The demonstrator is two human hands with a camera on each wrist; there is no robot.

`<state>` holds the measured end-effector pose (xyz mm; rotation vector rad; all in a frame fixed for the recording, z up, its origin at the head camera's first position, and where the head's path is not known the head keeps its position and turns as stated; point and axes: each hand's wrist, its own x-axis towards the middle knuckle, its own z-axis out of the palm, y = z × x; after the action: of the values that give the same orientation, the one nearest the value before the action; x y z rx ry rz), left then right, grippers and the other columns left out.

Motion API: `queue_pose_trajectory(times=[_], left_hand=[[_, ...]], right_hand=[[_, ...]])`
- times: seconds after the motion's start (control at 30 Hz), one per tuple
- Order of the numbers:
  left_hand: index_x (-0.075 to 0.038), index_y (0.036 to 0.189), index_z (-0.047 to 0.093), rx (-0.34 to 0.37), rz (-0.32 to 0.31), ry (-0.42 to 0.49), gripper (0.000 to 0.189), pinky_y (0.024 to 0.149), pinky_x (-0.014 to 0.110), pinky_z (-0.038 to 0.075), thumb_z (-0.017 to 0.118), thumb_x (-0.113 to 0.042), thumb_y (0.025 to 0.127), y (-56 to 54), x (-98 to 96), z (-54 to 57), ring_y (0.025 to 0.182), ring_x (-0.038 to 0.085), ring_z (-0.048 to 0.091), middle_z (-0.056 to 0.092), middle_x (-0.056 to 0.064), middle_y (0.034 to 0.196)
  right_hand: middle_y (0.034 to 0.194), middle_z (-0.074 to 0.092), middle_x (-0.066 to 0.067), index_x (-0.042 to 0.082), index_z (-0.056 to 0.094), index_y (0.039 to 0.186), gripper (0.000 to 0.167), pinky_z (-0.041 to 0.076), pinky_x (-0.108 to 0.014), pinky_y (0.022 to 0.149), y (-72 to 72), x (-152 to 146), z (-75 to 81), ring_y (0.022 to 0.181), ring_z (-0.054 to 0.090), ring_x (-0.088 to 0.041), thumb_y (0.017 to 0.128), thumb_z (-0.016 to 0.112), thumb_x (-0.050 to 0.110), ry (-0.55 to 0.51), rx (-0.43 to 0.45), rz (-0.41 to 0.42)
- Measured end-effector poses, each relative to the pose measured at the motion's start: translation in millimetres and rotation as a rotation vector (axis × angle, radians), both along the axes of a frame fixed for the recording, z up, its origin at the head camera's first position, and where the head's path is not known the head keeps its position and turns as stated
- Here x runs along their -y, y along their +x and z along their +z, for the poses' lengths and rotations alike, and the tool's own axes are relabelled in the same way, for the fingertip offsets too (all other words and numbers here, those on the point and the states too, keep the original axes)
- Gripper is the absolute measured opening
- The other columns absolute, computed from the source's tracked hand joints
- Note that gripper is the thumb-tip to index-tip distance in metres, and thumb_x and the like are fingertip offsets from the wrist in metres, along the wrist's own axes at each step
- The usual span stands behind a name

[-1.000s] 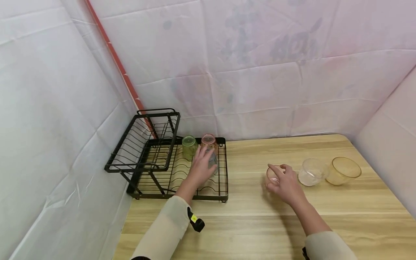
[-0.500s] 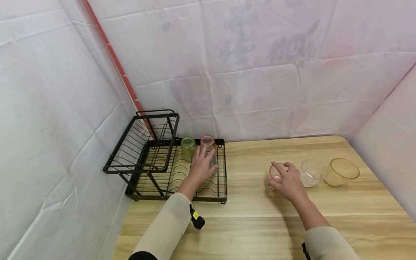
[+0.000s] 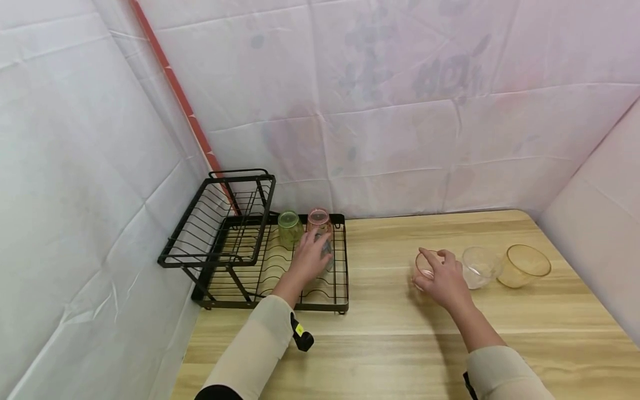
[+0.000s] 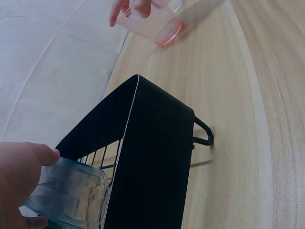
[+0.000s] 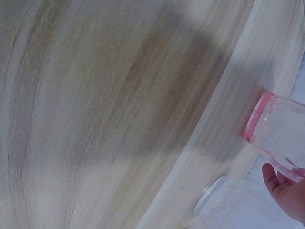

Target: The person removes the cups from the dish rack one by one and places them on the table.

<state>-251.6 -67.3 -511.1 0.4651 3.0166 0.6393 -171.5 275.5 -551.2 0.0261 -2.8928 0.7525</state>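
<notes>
My left hand (image 3: 306, 261) grips a blue-grey glass (image 4: 76, 195) in the front right part of the black dish rack (image 3: 320, 306). In the left wrist view, the thumb and fingers wrap its upper end, and its wide rim faces the rack's wires. A green glass (image 3: 289, 229) and a pink glass (image 3: 318, 216) stand upside down behind that hand. On the table my right hand (image 3: 444, 282) holds another pink glass (image 5: 279, 126) from above, fingers at its rim; it stands upright. A clear glass (image 3: 479, 272) is right beside this hand.
A yellow glass (image 3: 515, 273) stands upright at the right of the row, next to the clear one. The rack's raised upper basket (image 3: 215, 258) occupies its left side. White sheeting (image 3: 390, 144) hangs behind and at both sides of the wooden table (image 3: 380, 355).
My right hand and the pink glass have shifted slightly right, closer to the clear glass. The left hand has stayed at the blue-grey glass. The head view has shifted a little.
</notes>
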Motion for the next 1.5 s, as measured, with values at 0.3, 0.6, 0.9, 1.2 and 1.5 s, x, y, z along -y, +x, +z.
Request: queue_pose_trajectory(times=[0.3,0.6,0.9,1.2,1.5], left_hand=[[-0.027,0.146,0.046,0.006,0.003,0.001,0.058,0.107,0.058,0.04,0.069,-0.03,0.093,2.3,-0.2,3.3,0.145,0.035,0.027,0.028,0.009,0.158],[-0.025,0.145,0.048,0.0,-0.005,0.031,0.057,0.099,0.055,0.048,0.07,-0.027,0.093,8.9,5.4,5.9,0.143,0.036,0.031,0.033,0.012,0.154],[-0.027,0.146,0.047,0.019,0.001,0.03,0.056,0.097,0.054,0.05,0.068,-0.029,0.094,12.5,10.4,7.9,0.143,0.036,0.031,0.033,0.012,0.155],[-0.036,0.147,0.043,0.037,0.032,0.111,0.057,0.1,0.054,0.047,0.065,-0.039,0.095,24.5,20.3,9.2,0.136,0.033,0.04,0.04,0.008,0.149],[-0.036,0.148,0.042,0.056,0.098,0.284,0.055,0.105,0.057,0.042,0.06,-0.044,0.096,40.0,33.7,6.7,0.139,0.033,0.038,0.038,0.007,0.151]], right_hand=[[0.14,0.029,-0.035,0.015,0.041,0.147,0.07,0.046,-0.068,0.075,1.6,1,6.6,0.12,0.034,-0.06,0.084,0.067,0.03,0.007,0.011,0.008],[0.143,0.028,-0.038,0.008,0.038,0.147,0.076,0.039,-0.073,0.089,0.9,-4,7.2,0.125,0.03,-0.062,0.081,0.07,0.031,0.031,-0.044,0.027],[0.145,0.031,-0.035,0.004,0.044,0.142,0.076,0.032,-0.071,0.099,7.4,4,9.3,0.132,0.028,-0.055,0.08,0.076,0.034,-0.027,-0.239,0.039],[0.139,0.04,-0.03,0.002,0.052,0.135,0.067,0.03,-0.067,0.1,16.8,28,10.0,0.13,0.033,-0.051,0.077,0.078,0.022,-0.119,-0.408,0.102],[0.134,0.048,-0.028,0.0,0.056,0.133,0.06,0.034,-0.064,0.099,29.0,60,11.4,0.126,0.04,-0.049,0.078,0.077,0.013,-0.224,-0.441,0.133]])
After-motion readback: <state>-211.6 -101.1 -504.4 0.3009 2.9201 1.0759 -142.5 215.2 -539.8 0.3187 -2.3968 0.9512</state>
